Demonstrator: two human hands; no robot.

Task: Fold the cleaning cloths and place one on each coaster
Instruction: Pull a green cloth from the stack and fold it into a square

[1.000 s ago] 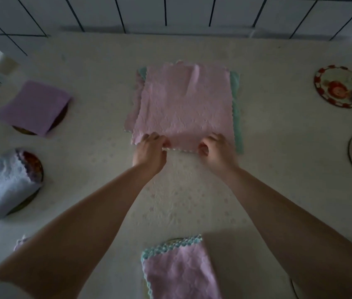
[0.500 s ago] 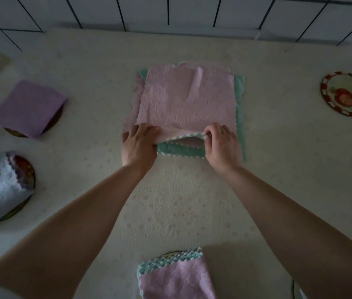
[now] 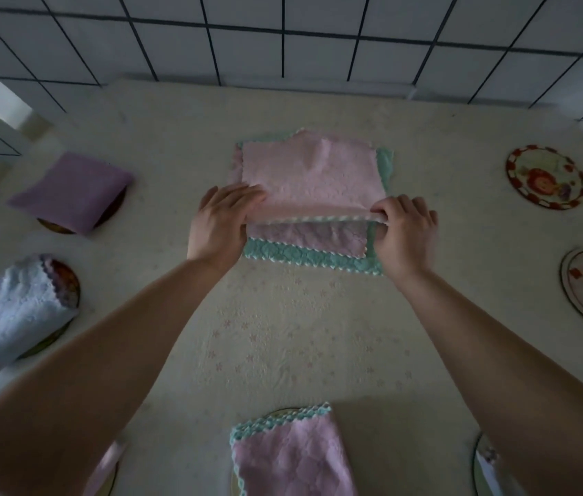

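Both grips, left hand point(image 3: 223, 223) and right hand point(image 3: 404, 232), are pinching the pink cloth's point(image 3: 309, 173) near corners at mid-counter point(image 3: 300, 334), lifting that edge level for an even fold.

Pink cloth point(image 3: 309, 173) half-folded atop teal cloth point(image 3: 304, 257); decorated coasters point(image 3: 545, 182) alongside.

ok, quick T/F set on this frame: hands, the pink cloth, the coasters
1. Both hands grip the near edge of the pink cloth. True: left hand, right hand.
2. The pink cloth lies directly on the table. False: it lies on a stack, with a green cloth lower down.
3. The two coasters at the right are bare. True.
4. The purple cloth is spread flat beside its coaster. False: it sits folded on the coaster.
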